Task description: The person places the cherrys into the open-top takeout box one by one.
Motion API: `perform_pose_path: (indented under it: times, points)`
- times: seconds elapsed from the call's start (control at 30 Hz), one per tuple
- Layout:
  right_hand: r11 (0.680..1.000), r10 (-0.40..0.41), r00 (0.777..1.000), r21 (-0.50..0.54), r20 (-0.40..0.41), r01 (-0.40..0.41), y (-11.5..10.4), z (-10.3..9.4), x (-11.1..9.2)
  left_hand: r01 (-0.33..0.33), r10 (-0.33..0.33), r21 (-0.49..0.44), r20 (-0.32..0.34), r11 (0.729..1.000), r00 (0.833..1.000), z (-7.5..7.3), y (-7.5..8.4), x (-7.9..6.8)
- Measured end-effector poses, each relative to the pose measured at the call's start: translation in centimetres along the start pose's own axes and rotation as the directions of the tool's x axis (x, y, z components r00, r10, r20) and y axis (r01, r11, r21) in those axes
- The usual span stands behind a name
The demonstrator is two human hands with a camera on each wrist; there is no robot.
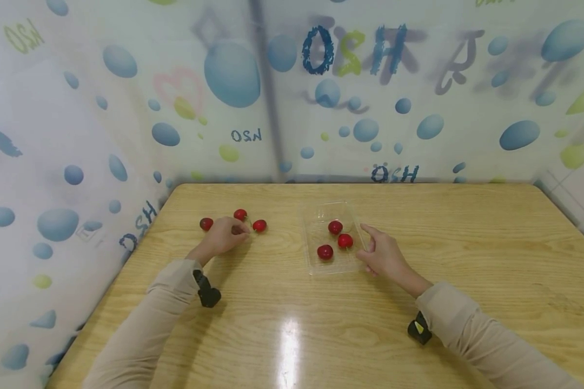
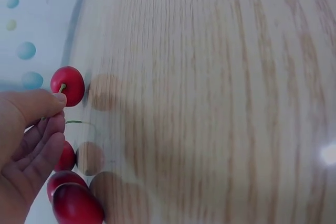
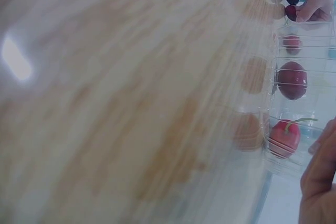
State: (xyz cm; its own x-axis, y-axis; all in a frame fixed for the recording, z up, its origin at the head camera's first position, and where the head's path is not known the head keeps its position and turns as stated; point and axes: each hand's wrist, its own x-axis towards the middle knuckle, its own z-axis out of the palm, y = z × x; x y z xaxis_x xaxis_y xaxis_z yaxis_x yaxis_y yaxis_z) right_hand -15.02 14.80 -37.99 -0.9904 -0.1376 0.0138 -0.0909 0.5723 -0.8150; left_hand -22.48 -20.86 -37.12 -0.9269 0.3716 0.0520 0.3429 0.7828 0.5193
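My left hand (image 1: 224,236) is at the left of the table, thumb and forefinger pinching the thin green stem of a red cherry (image 1: 259,226). That cherry (image 2: 69,85) hangs from the fingertips close over the wood in the left wrist view. Beside the hand lie a darker cherry (image 1: 206,223) and a red cherry (image 1: 240,215); part of the group is hidden by the hand. My right hand (image 1: 385,256) rests against the right side of a clear plastic tray (image 1: 316,267), forefinger extended along its edge. Inside are three cherries (image 1: 325,252), one with a green stem (image 3: 298,120).
A light wooden table (image 1: 272,302) carries everything, with its back edge against a patterned curtain (image 1: 292,108). Each wrist wears a black strapped device, one left (image 1: 207,292) and one right (image 1: 420,328).
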Motion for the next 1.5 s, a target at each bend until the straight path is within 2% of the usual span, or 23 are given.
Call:
perform_pose_path:
  times: [0.17, 0.33, 0.63, 1.07, 1.27, 1.5]
  points:
    - [1.0, 0.008, 1.0, -0.01, 0.0, -0.008, -0.1, 0.1, 0.0, -0.008, 0.008, -0.014, -0.022, 1.0, 1.0, 0.0, 0.0, 0.0]
    - [1.0, 0.003, 1.0, -0.026, 0.0, -0.003, -0.1, 0.1, -0.1, 0.012, -0.013, -0.032, -0.029, 0.999, 0.999, 0.0, 0.2, 0.0]
    - [0.999, -0.004, 1.0, -0.043, -0.004, 0.004, -0.1, 0.1, 0.0, -0.019, 0.015, -0.066, -0.058, 0.998, 0.998, -0.2, 1.0, 0.2]
    - [0.999, -0.009, 1.0, -0.045, -0.001, 0.009, -0.1, 0.1, 0.0, -0.029, 0.02, -0.107, -0.08, 0.994, 0.997, 0.0, 3.4, 0.4]
    - [0.999, -0.015, 1.0, -0.04, -0.002, 0.015, 0.0, 0.0, 0.0, -0.063, 0.052, -0.113, -0.101, 0.992, 0.994, 0.3, 4.3, 0.4]
    - [0.999, -0.024, 1.0, -0.043, -0.003, 0.024, 0.0, 0.1, 0.0, -0.098, 0.087, -0.126, -0.086, 0.987, 0.992, 0.3, 5.5, 0.3]
